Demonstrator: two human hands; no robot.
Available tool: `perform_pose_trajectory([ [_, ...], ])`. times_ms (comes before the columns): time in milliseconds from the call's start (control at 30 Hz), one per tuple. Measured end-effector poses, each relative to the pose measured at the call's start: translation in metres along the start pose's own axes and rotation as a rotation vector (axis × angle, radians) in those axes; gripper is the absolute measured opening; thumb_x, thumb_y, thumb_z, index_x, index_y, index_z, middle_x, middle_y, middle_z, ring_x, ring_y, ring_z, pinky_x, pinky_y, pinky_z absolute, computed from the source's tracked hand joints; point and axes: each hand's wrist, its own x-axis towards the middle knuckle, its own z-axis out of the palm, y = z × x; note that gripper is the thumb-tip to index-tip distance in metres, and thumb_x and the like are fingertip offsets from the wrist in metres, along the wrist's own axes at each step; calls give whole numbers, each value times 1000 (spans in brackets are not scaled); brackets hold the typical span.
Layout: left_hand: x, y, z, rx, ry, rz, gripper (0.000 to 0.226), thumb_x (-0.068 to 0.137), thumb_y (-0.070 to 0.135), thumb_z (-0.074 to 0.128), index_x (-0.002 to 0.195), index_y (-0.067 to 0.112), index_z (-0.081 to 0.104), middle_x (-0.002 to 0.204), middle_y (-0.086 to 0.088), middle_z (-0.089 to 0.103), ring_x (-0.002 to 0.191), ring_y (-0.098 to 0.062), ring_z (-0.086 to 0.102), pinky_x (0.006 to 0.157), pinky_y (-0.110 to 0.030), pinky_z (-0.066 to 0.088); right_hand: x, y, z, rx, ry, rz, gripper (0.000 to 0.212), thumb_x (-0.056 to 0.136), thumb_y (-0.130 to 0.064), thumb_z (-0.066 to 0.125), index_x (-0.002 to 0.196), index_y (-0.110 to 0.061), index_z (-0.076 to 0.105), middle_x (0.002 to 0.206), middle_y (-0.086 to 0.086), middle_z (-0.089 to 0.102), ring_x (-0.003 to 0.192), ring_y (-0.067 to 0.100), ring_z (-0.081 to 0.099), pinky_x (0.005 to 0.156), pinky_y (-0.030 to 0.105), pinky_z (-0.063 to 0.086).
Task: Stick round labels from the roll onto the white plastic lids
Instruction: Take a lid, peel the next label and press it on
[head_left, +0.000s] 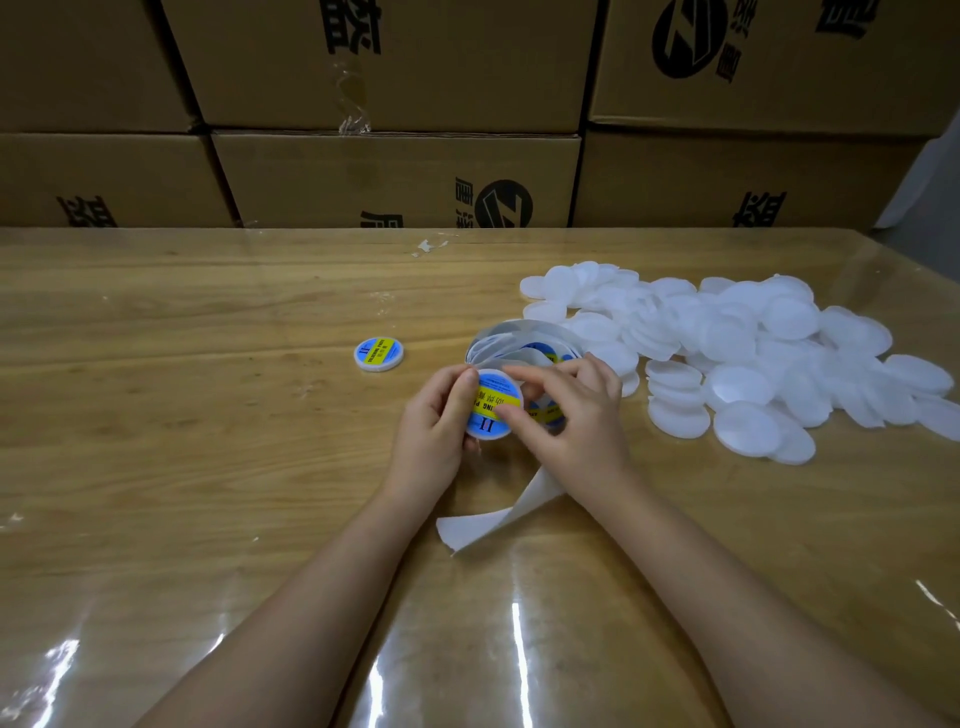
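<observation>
My left hand grips a white plastic lid by its left edge, thumb curled over the rim. A round blue and yellow label covers the lid's face. My right hand presses its thumb and fingertips on the label's right side. Behind the hands lies the loosely unwound label roll, with more blue labels showing on it. Its empty white backing strip trails toward me on the table. One labelled lid lies alone to the left. A big heap of bare white lids spreads out on the right.
The wooden table has a shiny clear cover. Stacked brown cardboard boxes form a wall along its far edge. Small white scraps lie near that edge.
</observation>
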Motion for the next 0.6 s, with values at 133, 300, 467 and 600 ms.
perform_pose_trajectory([
  [133, 1, 0, 0, -105, -47, -61, 11, 94, 21, 52, 99, 22, 62, 75, 14, 67, 62, 0, 58, 51, -14, 46, 0, 1, 3, 16, 46, 26, 28, 78, -36, 68, 101, -20, 70, 73, -28, 42, 98, -21, 32, 93, 41, 34],
  [300, 1, -3, -1, -199, -118, -95, 39, 81, -5, 64, 114, 10, 52, 96, -9, 62, 78, -12, 62, 69, -22, 54, 1, 8, 3, 44, 64, 134, 26, 81, -34, 62, 105, -23, 68, 73, -24, 47, 99, -22, 33, 97, 37, 30],
  [467, 3, -2, -2, -214, -37, -95, 21, 84, -1, 63, 98, 12, 54, 83, -8, 60, 61, -10, 63, 57, -21, 52, 2, 6, 1, 32, 58, 121, 29, 81, -32, 62, 107, -19, 67, 72, -23, 47, 97, -23, 34, 100, 43, 32],
  [600, 5, -3, -5, -214, -3, -99, 18, 85, 6, 63, 98, 18, 59, 82, -4, 63, 56, -10, 62, 55, -21, 52, 1, 2, 1, 7, 24, 84, 47, 70, -34, 72, 112, -16, 65, 78, -24, 46, 98, -25, 29, 103, 57, 30],
])
